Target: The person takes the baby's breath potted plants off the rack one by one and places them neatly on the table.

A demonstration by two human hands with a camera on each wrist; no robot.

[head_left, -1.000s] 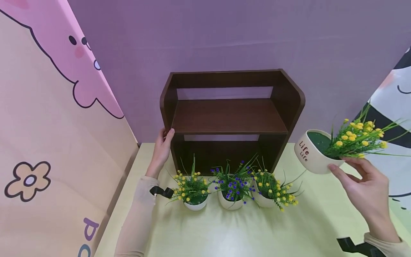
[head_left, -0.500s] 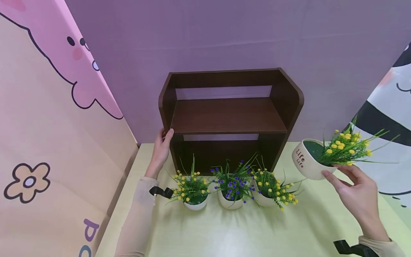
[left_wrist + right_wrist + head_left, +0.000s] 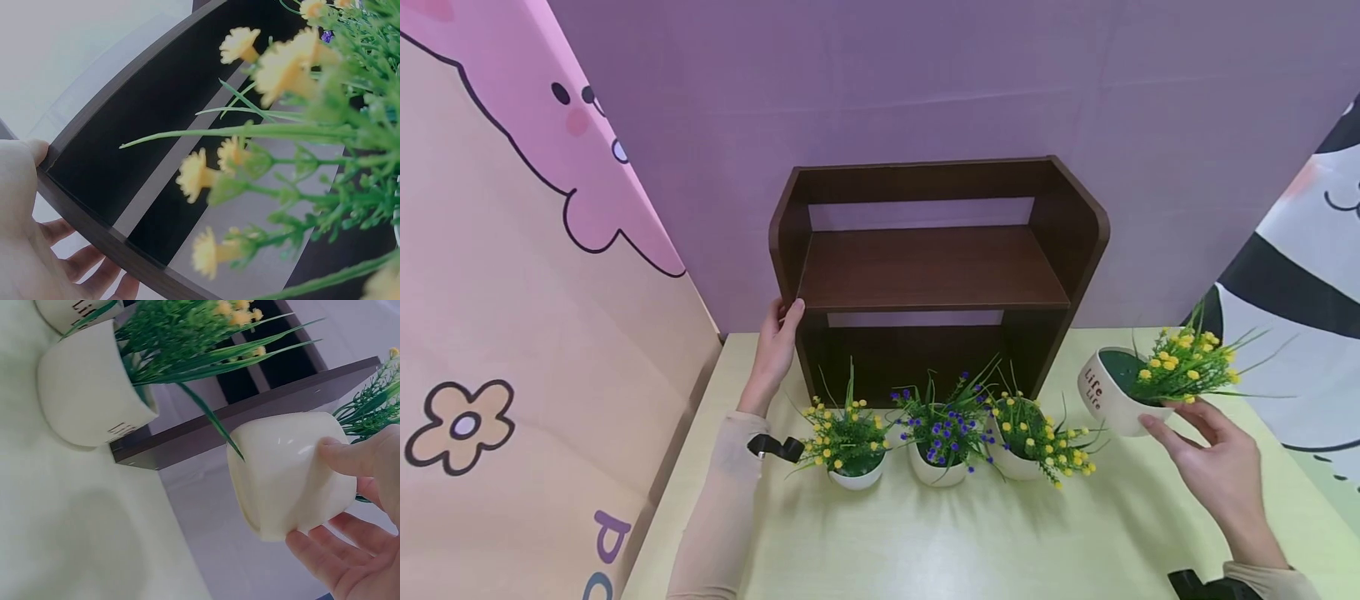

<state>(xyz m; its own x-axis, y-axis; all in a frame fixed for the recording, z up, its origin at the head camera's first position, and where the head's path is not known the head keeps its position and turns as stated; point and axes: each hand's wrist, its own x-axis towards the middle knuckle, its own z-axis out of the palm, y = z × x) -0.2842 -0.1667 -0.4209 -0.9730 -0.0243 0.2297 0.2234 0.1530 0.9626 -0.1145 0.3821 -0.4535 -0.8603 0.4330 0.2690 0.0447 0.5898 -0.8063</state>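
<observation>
A dark brown two-tier shelf (image 3: 932,267) stands against the purple backdrop. My left hand (image 3: 775,346) grips the front edge of its left side panel, thumb in front; in the left wrist view the fingers (image 3: 81,262) lie along the panel's outer side. My right hand (image 3: 1217,471) holds a white potted plant (image 3: 1120,404) with yellow flowers and "Life" lettering, tilted, above the table. In the right wrist view, thumb and fingers pinch that pot (image 3: 287,475). Nearest to it on the table stands another yellow-flowered potted plant (image 3: 1030,442).
In a row before the shelf, a blue-purple-flowered potted plant (image 3: 942,450) and a yellow-flowered potted plant (image 3: 853,450) stand left of the nearest one. The pale table (image 3: 925,542) meets a patterned wall (image 3: 542,333) on the left and a panda-print panel (image 3: 1300,333) on the right.
My right hand has moved left and down with the potted plant, bringing it closer to the table and the shelf. My left hand stays on the shelf's side panel.
</observation>
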